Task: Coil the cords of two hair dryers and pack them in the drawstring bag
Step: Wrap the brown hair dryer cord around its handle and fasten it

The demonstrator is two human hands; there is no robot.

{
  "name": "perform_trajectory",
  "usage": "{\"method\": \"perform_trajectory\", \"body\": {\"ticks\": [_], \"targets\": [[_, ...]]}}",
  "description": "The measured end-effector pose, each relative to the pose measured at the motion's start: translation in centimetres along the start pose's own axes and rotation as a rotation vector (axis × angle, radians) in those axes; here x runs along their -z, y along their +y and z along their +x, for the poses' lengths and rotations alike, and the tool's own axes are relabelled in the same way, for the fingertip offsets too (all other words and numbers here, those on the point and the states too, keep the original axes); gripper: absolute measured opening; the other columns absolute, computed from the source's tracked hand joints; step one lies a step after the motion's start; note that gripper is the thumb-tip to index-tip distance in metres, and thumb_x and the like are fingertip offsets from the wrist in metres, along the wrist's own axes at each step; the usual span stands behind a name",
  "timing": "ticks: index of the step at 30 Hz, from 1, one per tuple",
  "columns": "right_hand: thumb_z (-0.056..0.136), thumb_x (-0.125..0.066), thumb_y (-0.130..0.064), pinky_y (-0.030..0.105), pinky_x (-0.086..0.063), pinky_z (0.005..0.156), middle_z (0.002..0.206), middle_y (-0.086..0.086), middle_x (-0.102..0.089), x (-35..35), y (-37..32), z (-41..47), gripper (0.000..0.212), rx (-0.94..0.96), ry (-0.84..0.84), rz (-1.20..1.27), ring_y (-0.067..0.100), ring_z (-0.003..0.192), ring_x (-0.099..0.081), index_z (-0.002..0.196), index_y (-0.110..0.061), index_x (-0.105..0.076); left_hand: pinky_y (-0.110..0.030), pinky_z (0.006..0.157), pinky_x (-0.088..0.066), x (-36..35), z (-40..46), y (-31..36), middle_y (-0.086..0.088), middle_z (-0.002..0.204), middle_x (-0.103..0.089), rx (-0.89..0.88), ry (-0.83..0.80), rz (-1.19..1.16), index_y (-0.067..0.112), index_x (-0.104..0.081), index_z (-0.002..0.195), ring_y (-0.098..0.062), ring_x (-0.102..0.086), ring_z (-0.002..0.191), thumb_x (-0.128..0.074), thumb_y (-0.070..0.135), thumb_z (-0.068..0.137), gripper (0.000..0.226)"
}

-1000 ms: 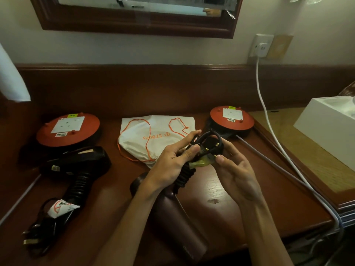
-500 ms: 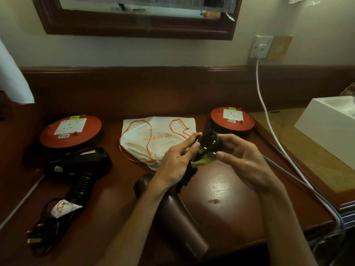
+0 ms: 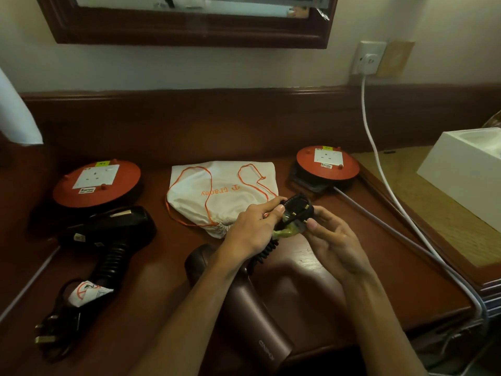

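- You are holding the small black coiled cord bundle with its brass-pinned plug above the dark red-brown wooden desk, just in front of the closed mouth of the cream cloth drawstring bag with orange cord.
- Your left hand is gripping the bundle from the left, thumb and fingers curled round the loops.
- Your right hand is pinching the bundle's right side with fingertips; what looks like a greenish tie is hanging under it, though the view is too dim to be sure.
- The cord is running down from the bundle to the maroon hair dryer, whose long axis is lying from near your body toward the bag, under your left forearm.
- The black hair dryer with ribbed handle is lying well to the left, its cord looking already bundled beside the near edge; your left hand is the nearer one.
- The bag is lying flat and cinched, so opening it is probably coming next.
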State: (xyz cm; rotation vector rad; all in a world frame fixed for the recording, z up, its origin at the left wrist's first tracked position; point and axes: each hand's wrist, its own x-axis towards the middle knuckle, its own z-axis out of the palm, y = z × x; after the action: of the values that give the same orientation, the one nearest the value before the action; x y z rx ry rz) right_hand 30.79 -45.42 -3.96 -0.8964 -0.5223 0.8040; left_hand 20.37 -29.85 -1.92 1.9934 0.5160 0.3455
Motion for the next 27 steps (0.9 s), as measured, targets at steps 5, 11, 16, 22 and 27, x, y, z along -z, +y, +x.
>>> {"method": "perform_trajectory", "body": {"ticks": [5,11,16,22,27], "targets": [[0.093,-0.051,0.002,0.034,-0.051,0.103,0.121,0.021,-0.064,0.2,1.5,0.2,0.029,0.038,-0.012,0.118,0.031,0.117,-0.061,0.118,0.002,-0.064,-0.044,0.115,-0.039,0.0,0.2,0.3,0.004,0.137,-0.063,0.011,-0.056,-0.053,0.052,-0.059,0.125,-0.019,-0.052,0.134,-0.045,0.038,0.107,0.027],[0.092,-0.059,-0.008,0.036,-0.053,0.099,0.125,0.021,-0.066,1.0,0.4,0.5,0.039,0.115,-0.01,-0.32,0.027,0.116,-0.064,0.128,0.006,-0.059,-0.046,0.115,-0.038,0.4,0.5,0.4,0.0,0.137,-0.064,0.029,-0.188,0.043,0.033,-0.063,0.136,-0.018,-0.052,0.133,-0.03,0.05,0.107,0.046],[0.096,-0.059,-0.02,0.035,-0.054,0.082,0.107,0.012,-0.07,2.0,0.2,0.1,0.024,0.134,0.021,-0.724,0.024,0.097,-0.066,0.116,-0.009,-0.067,-0.036,0.097,-0.044,0.5,0.5,0.4,-0.006,0.104,-0.07,0.03,-0.26,0.056,0.026,-0.068,0.119,-0.033,-0.061,0.113,-0.029,0.079,0.093,0.071],[0.095,-0.06,-0.027,0.052,-0.052,0.097,0.122,0.028,-0.061,0.8,1.6,-0.9,0.041,0.131,0.078,-0.412,0.045,0.114,-0.061,0.121,0.005,-0.057,-0.034,0.104,-0.042,1.3,0.2,1.2,0.005,0.12,-0.069,0.054,-0.36,0.065,0.033,-0.073,0.121,-0.014,-0.057,0.117,-0.034,0.078,0.091,0.067],[0.09,-0.068,-0.012,0.044,-0.06,0.085,0.129,0.018,-0.06,1.8,0.9,-1.9,0.05,0.067,0.057,-0.409,0.032,0.115,-0.065,0.136,-0.017,-0.048,-0.02,0.102,-0.043,2.0,0.5,-0.1,0.016,0.135,-0.06,-0.052,-0.51,0.206,0.035,-0.048,0.148,-0.005,-0.056,0.124,-0.086,0.046,0.075,0.084]]}}
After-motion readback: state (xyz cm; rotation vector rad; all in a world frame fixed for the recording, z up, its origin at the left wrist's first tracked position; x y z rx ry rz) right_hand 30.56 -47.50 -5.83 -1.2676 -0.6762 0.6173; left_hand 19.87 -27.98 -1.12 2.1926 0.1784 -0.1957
